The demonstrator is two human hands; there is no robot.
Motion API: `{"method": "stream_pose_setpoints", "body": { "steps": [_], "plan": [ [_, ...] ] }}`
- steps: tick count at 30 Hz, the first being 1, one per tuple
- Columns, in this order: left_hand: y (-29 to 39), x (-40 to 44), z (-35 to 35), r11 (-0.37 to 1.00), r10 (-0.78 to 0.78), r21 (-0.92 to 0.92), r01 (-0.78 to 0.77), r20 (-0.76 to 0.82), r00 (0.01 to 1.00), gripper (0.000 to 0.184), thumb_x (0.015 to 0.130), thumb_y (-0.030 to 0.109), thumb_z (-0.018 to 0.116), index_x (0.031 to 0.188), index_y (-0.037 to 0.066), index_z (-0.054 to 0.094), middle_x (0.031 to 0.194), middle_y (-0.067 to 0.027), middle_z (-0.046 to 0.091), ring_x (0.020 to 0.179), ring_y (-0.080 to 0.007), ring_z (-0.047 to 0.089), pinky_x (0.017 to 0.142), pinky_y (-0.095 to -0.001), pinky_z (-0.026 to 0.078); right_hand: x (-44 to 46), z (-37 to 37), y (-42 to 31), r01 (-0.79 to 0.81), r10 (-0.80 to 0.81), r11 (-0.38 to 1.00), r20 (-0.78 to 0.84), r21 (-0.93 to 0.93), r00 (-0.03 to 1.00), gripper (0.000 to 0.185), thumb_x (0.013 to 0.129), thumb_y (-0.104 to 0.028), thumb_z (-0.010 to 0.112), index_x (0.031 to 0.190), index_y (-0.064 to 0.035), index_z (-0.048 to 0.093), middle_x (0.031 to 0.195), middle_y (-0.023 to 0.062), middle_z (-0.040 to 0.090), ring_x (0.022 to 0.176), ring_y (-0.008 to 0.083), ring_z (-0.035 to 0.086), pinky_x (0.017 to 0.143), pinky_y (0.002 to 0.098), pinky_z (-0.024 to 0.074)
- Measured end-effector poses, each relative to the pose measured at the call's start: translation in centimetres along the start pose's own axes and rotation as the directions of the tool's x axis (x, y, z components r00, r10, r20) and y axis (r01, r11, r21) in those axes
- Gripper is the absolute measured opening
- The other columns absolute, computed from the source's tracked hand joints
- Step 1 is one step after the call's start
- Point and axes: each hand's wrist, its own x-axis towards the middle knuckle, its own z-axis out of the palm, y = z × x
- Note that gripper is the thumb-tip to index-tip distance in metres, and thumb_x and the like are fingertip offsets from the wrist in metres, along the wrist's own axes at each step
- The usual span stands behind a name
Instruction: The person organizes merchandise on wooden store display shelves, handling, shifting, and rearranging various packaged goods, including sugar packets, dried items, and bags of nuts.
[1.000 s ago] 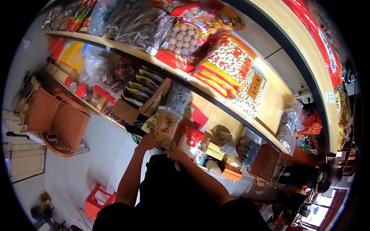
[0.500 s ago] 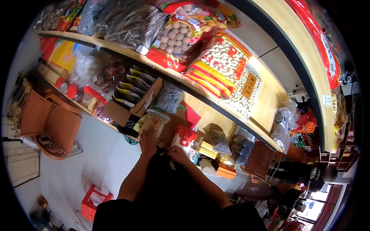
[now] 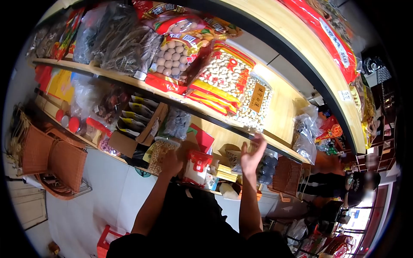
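My left hand (image 3: pixel 171 164) is at the front of the lower shelf, against or just in front of a clear bag of small tan nuts or beans (image 3: pixel 159 154). Its fingers are too blurred to show whether they grip the bag. My right hand (image 3: pixel 253 158) is raised, fingers stretched out and apart, holding nothing, near the edge of the middle shelf (image 3: pixel 282 150). Between my hands a red and white bag (image 3: pixel 198 167) stands upright. Behind the right hand lie yellow boxes (image 3: pixel 226 173) and a pack of dark round items (image 3: pixel 267 168).
Bags of cashews (image 3: pixel 226 71) and dried longans (image 3: pixel 174 58) fill the middle shelf above. A carton of black-and-yellow packets (image 3: pixel 142 114) sits left. A wicker chair (image 3: pixel 64 161) and red stool (image 3: pixel 105 241) stand on the floor. Another person (image 3: pixel 355 187) is at the far right.
My right hand has left the area by my waist and risen to the right, spreading its fingers. My left hand has shifted slightly from the bag's front to its right side. The view has shifted.
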Motion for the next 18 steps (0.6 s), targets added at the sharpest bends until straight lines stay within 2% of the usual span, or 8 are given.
{"method": "stream_pose_setpoints", "body": {
  "steps": [2, 4, 6, 8, 10, 14, 17, 18],
  "plan": [
    [5.8, 0.5, -2.7, 0.917, 0.279, -0.25, -0.31, -0.152, 0.948, 0.062, 0.076, 0.01, 0.064, 0.132, -0.002, 0.038, 0.122, -0.0251, 0.049, 0.117, -0.0415, 0.047, 0.1, -0.0464, 0.038, 2.6, -0.6, -2.2, -0.008, 0.007, 0.996, -0.015, -0.09, 1.0, 0.054, 0.072, 0.006, 0.066, 0.121, -0.0014, 0.045, 0.111, 0.0166, 0.048, 0.103, 0.0288, 0.049, 0.087, 0.0362, 0.043],
    [11.4, 0.3, -5.8, 0.892, 0.326, -0.277, -0.356, -0.148, 0.934, 0.062, 0.077, 0.009, 0.064, 0.132, -0.002, 0.038, 0.122, -0.0252, 0.05, 0.117, -0.0398, 0.048, 0.098, -0.0455, 0.039, 4.4, -1.4, -2.8, -0.057, 0.071, 0.968, 0.045, -0.245, 0.996, 0.072, 0.069, 0.0, 0.071, 0.132, -0.0021, 0.037, 0.119, 0.0214, 0.043, 0.112, 0.0367, 0.043, 0.093, 0.0441, 0.0389],
    [15.7, 0.4, -7.8, 0.864, 0.368, -0.307, -0.399, -0.155, 0.917, 0.061, 0.078, 0.009, 0.064, 0.132, -0.001, 0.038, 0.121, -0.0252, 0.05, 0.117, -0.038, 0.049, 0.097, -0.0445, 0.041, 5.2, -2.0, -2.5, -0.038, 0.063, 0.935, 0.059, -0.353, 0.996, 0.072, 0.069, -0.006, 0.073, 0.132, -0.002, 0.037, 0.118, 0.0207, 0.045, 0.112, 0.0384, 0.042, 0.095, 0.0445, 0.0379],
    [18.8, 0.6, -9.4, 0.712, 0.543, -0.367, -0.599, -0.253, 0.801, 0.059, 0.08, 0.006, 0.06, 0.134, -0.001, 0.037, 0.121, -0.0232, 0.05, 0.114, -0.0357, 0.05, 0.096, -0.0421, 0.042, 5.9, -2.3, -1.8, -0.034, 0.065, 0.928, 0.071, -0.372, 0.995, 0.07, 0.07, -0.009, 0.072, 0.132, -0.0019, 0.038, 0.117, 0.0214, 0.047, 0.112, 0.0384, 0.044, 0.096, 0.0445, 0.0382],
    [21.9, 0.3, -10.6, 0.693, 0.54, -0.399, -0.6, -0.263, 0.799, 0.06, 0.078, 0.004, 0.061, 0.133, 0.0, 0.037, 0.118, -0.0226, 0.052, 0.109, -0.035, 0.054, 0.094, -0.04, 0.043, 6.5, -2.4, -0.7, -0.033, 0.071, 0.922, 0.085, -0.385, 0.994, 0.069, 0.072, -0.012, 0.071, 0.131, -0.0017, 0.038, 0.117, 0.0221, 0.05, 0.112, 0.0385, 0.046, 0.096, 0.0445, 0.0386],
    [23.3, 2.4, -9.0, 0.628, 0.631, -0.244, -0.739, -0.397, 0.667, 0.059, 0.078, 0.005, 0.063, 0.13, -0.001, 0.036, 0.113, -0.0225, 0.054, 0.108, -0.0353, 0.056, 0.09, -0.0386, 0.046, 7.5, -1.9, 1.5, -0.08, 0.154, 0.936, 0.193, -0.343, 0.969, 0.059, 0.072, -0.014, 0.066, 0.124, 0.0029, 0.045, 0.098, 0.0261, 0.063, 0.093, 0.0422, 0.06, 0.085, 0.0497, 0.0456],
    [23.9, 2.7, -8.7, 0.678, 0.541, -0.405, -0.614, -0.291, 0.789, 0.057, 0.08, 0.006, 0.063, 0.129, 0.0, 0.036, 0.107, -0.0213, 0.057, 0.098, -0.0333, 0.06, 0.082, -0.0389, 0.048, 7.6, -1.9, 0.6, -0.086, 0.202, 0.891, 0.219, -0.446, 0.955, 0.033, 0.072, -0.011, 0.061, 0.1, 0.0045, 0.053, 0.083, 0.0253, 0.064, 0.082, 0.0427, 0.061, 0.079, 0.0498, 0.0479],
    [23.9, 2.5, -8.7, 0.677, 0.547, -0.403, -0.616, -0.283, 0.787, 0.057, 0.08, 0.006, 0.063, 0.129, 0.0, 0.036, 0.107, -0.0213, 0.057, 0.098, -0.0333, 0.06, 0.082, -0.0389, 0.048, 7.4, -2.0, 0.1, -0.096, 0.209, 0.89, 0.211, -0.447, 0.955, 0.033, 0.072, -0.011, 0.061, 0.1, 0.0045, 0.053, 0.083, 0.0253, 0.064, 0.082, 0.0427, 0.061, 0.079, 0.0498, 0.0479]
  ]
}}
